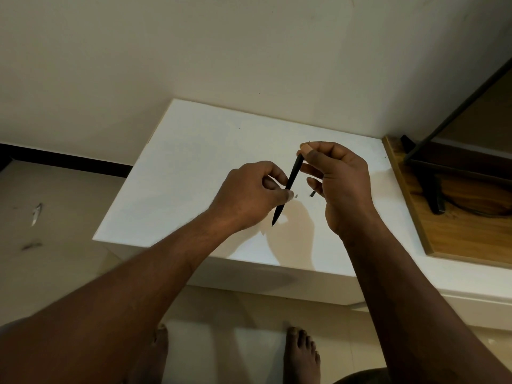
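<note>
A slim black pen [291, 181] slants above the white table top [177, 173], tip down and toward me. My right hand [340, 184] pinches its upper end between thumb and forefinger. My left hand [252, 195] has its fingers curled round the pen's middle part, and its thumb and fingertip also seem to pinch a tiny pale piece [296, 195]. A small dark piece [313, 193] lies on the table just under my right hand's fingers.
The white table stands against a pale wall. A wooden surface [454, 231] with a black stand and a dark frame adjoins it on the right. Bare feet [302, 353] stand on the tiled floor below. A scrap [36, 214] lies on the floor at left.
</note>
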Tool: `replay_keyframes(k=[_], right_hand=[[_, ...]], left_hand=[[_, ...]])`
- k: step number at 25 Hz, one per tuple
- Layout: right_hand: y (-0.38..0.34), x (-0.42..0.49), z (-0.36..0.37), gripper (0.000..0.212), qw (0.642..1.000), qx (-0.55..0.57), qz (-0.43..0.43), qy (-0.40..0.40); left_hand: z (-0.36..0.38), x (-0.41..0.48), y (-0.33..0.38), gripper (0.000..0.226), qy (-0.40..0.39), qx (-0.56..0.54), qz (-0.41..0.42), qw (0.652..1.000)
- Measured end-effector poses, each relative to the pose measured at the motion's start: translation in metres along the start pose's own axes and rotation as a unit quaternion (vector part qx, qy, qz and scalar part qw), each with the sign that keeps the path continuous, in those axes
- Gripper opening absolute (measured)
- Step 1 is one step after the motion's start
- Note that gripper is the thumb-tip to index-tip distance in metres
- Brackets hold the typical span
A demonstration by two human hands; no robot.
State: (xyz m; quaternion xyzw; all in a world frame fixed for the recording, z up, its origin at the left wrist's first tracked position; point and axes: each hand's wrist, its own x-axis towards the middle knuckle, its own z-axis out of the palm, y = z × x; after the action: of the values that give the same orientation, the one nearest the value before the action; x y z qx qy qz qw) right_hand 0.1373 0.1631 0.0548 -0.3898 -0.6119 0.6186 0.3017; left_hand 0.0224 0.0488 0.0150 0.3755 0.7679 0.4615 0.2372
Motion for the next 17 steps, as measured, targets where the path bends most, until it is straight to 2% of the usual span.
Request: replay_keyframes(k=[7,11,17], right_hand=[[-0.0032,-0.0026,-0.0002,0.006,1.0,0.019,-0.02,-0.014],[-0.0042,-0.0039,0.0002,0.019,0.998,0.027,-0.046,-0.031],[0.0007,-0.0051,0.0036,0.026,0.991,-0.039,-0.112,-0.061]], left_hand=[[-0.0028,-0.0004,0.0006,0.011,0.037,-0.007,0.023,0.999],[-0.0045,-0.0011,0.0033,0.008,0.055,-0.026,0.03,0.998],[-0.0078,-0.0027,0.0075,0.013,0.069,-0.026,0.041,0.996]])
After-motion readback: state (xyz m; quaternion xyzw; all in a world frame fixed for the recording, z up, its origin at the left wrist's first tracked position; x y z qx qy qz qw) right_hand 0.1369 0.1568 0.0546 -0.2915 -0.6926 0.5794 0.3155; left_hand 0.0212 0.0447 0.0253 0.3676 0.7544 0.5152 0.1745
